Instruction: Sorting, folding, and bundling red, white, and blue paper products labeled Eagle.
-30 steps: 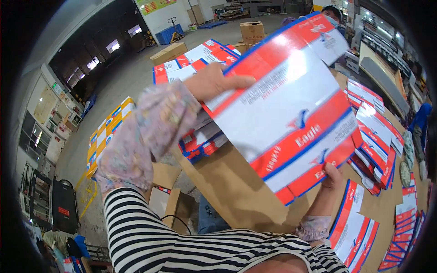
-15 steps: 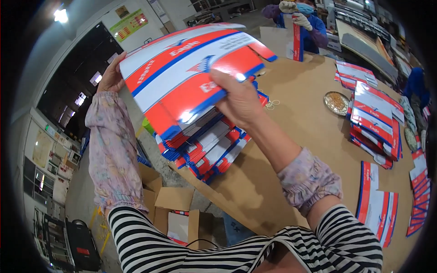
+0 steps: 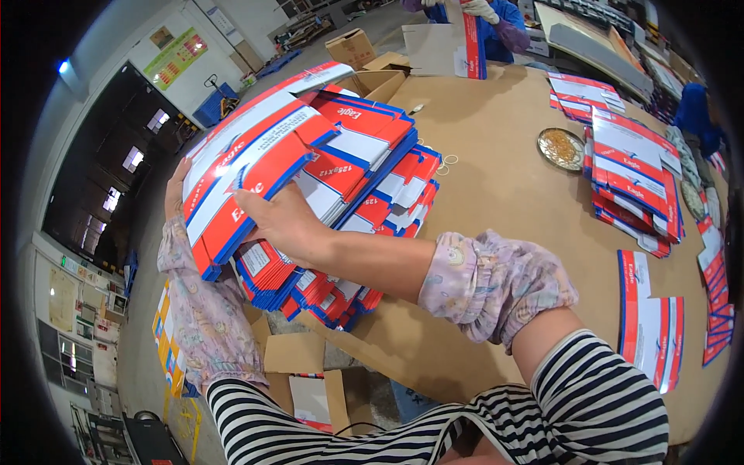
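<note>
My left hand [image 3: 177, 188] grips the outer left edge of a red, white and blue flat carton [image 3: 252, 151], its fingers partly hidden behind it. My right hand [image 3: 288, 222] holds the same carton by its near right edge, thumb on the printed face. The carton is tilted and bent along its length; whether it is one sheet or a few, I cannot tell. Behind and below it rises a tall stack of matching flat cartons [image 3: 360, 147], piled in crisscrossed bundles at the table's left edge.
The brown table [image 3: 496, 170] carries a round dish of rubber bands [image 3: 560, 149], loose rubber bands [image 3: 447, 161] and a carton pile [image 3: 634, 174] at right. A co-worker's gloved hand [image 3: 480, 11] holds a carton across the table. An open cardboard box [image 3: 294, 353] stands below the left edge.
Both hands have carried the carton left and down, uncovering more of the stack behind. The view has shifted too, and the co-worker appears higher in it.
</note>
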### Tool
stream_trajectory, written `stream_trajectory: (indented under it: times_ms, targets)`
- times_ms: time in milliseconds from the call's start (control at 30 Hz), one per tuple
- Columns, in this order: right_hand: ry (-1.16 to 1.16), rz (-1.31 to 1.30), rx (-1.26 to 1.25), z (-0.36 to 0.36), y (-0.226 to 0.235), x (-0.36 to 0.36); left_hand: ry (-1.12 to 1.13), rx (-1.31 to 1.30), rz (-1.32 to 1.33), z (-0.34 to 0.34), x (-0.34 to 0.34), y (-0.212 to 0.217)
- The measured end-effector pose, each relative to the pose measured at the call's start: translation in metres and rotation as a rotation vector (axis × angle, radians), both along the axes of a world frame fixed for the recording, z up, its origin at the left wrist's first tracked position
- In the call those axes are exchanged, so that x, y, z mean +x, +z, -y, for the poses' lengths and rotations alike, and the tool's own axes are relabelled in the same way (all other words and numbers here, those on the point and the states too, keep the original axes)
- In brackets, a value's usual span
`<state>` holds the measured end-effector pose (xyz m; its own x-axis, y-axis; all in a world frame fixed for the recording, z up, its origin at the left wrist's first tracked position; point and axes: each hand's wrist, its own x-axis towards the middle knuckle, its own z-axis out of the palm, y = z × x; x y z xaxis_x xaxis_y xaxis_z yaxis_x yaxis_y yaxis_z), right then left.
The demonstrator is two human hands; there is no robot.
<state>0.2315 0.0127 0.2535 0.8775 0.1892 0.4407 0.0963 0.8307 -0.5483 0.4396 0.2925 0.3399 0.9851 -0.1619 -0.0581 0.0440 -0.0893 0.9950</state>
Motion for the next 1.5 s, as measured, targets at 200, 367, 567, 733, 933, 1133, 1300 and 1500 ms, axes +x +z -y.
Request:
stream_trajectory:
  times_ms: [200, 367, 567, 733, 933, 1133, 1300, 1500]
  targets:
    - [0.060, -0.104, -0.131, -0.005, -0.013, 0.020, -0.054, 0.318, -0.013, -0.058, 0.062, -0.098]
    - [0.426, -0.208, -0.074, 0.023, -0.007, -0.006, -0.052, 0.650, 0.048, -0.093, 0.104, -0.066]
    - [0.411, -0.186, -0.117, 0.040, -0.021, 0.018, 0.091, 0.166, 0.451, 0.002, 0.059, -0.115]
    - [0.366, -0.114, -0.134, 0.048, 0.010, 0.001, 0.203, 0.120, 0.540, 0.008, -0.019, -0.078]
    - [0.304, -0.174, -0.255, 0.049, 0.002, 0.008, 0.349, -0.065, 0.617, 0.008, -0.050, -0.083]
    - [0.270, -0.188, -0.321, 0.048, -0.008, 0.015, 0.466, 0.125, 0.634, 0.021, -0.050, -0.100]
    - [0.320, -0.166, -0.376, 0.044, -0.007, 0.010, 0.503, 0.230, 0.618, 0.004, -0.050, -0.096]
    - [0.266, -0.122, -0.506, 0.098, -0.024, -0.014, 0.382, 0.116, 0.602, 0.027, -0.061, -0.091]
